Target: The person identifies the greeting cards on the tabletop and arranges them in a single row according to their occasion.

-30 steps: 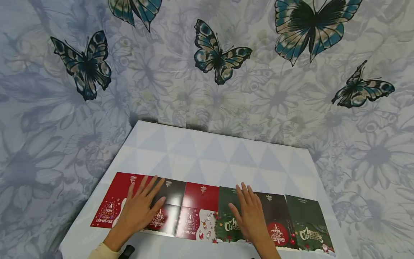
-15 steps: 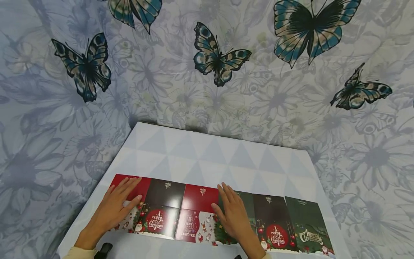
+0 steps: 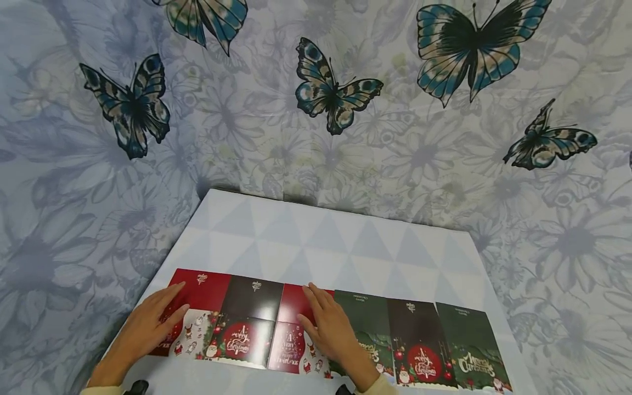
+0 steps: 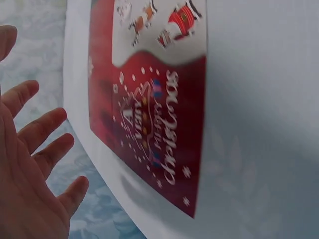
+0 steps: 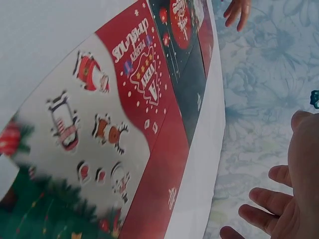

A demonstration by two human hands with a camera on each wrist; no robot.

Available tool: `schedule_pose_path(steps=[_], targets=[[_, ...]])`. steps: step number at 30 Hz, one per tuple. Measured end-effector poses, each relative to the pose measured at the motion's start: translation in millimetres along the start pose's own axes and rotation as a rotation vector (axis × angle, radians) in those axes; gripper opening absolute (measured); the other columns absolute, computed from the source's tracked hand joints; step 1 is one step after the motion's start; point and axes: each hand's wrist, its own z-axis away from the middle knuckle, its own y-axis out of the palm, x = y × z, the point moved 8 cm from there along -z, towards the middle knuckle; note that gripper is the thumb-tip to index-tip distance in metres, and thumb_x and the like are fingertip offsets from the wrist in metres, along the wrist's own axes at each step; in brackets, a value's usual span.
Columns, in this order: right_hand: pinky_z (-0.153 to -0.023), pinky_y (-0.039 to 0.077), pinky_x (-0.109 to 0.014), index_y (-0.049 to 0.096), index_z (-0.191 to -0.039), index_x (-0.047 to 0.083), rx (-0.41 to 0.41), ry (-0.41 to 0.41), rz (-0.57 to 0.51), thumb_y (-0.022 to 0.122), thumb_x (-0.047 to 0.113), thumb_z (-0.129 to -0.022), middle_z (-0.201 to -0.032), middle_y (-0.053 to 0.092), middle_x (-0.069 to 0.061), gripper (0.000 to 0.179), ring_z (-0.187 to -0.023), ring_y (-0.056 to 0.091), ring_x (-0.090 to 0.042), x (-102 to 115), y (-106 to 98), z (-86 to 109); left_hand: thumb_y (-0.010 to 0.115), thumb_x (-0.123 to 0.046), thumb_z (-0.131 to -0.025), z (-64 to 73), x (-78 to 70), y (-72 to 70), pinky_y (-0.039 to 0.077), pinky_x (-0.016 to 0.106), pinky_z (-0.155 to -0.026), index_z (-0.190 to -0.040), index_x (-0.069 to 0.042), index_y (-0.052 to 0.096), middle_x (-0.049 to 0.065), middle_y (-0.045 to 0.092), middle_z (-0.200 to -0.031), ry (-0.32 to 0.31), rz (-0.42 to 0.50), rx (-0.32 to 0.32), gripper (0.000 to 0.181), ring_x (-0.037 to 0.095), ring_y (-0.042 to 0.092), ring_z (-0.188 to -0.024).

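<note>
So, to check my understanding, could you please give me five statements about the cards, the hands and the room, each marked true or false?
1. Six cards lie in a row on the table. True.
2. The right-end card is red. False: the right-end card is green.
3. The left hand is nearest to the leftmost card. True.
4. The right hand grips a card. False: the right hand holds nothing.
5. Butterflies decorate the wall. True.

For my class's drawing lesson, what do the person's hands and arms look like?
The left hand and right hand are ungloved, no rings visible. Cream sleeves show at the forearms. A small black piece sits by each wrist, probably a camera.
</note>
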Motion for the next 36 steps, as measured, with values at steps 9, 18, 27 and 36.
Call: schedule_pose_path(steps=[9,18,27,36], targets=[[-0.105,0.047,-0.05,0.036,-0.156,0.015,0.024,-0.085,0.009,0.04,0.054,-0.104,-0.157,0.041,-0.004,0.065,-0.14,0.045,-0.028,24.0,18.8,-9.8,0.059,-0.05,-0.097,21.2,34.0,1.7,0.033,0.076,-0.095,-0.151,-0.005,0.042,0.03,0.046,-0.145,-0.064,0.038,0.041,0.072,0.052,0.04,-0.129],[-0.108,0.045,-0.05,0.035,-0.156,0.016,0.088,-0.12,-0.016,0.039,0.052,-0.105,-0.156,0.044,-0.004,0.063,-0.139,0.047,-0.028,40.9,40.1,-15.1,0.06,-0.046,-0.097,30.1,51.9,5.7,0.036,0.072,-0.091,-0.145,0.0,0.048,0.033,0.051,-0.134,-0.09,0.021,0.042,0.067,0.054,0.046,-0.119],[-0.1,0.051,-0.035,0.041,-0.153,0.016,0.163,-0.187,-0.115,0.051,0.037,-0.104,-0.145,0.054,-0.002,0.054,-0.131,0.053,-0.02,65.0,60.4,-36.4,0.065,-0.044,-0.094,22.1,49.5,-1.9,0.033,0.061,-0.092,-0.141,0.0,0.052,0.033,0.055,-0.131,-0.081,0.015,0.009,0.065,0.051,0.049,-0.118],[-0.112,0.042,-0.032,0.052,-0.144,0.011,0.324,-0.247,-0.26,0.051,0.032,-0.102,-0.143,0.058,-0.001,0.047,-0.135,0.051,-0.017,98.5,85.9,-60.1,0.07,-0.038,-0.092,14.9,45.9,-2.5,0.039,0.065,-0.089,-0.135,-0.001,0.058,0.032,0.057,-0.13,-0.065,0.052,-0.005,0.058,0.05,0.051,-0.115]])
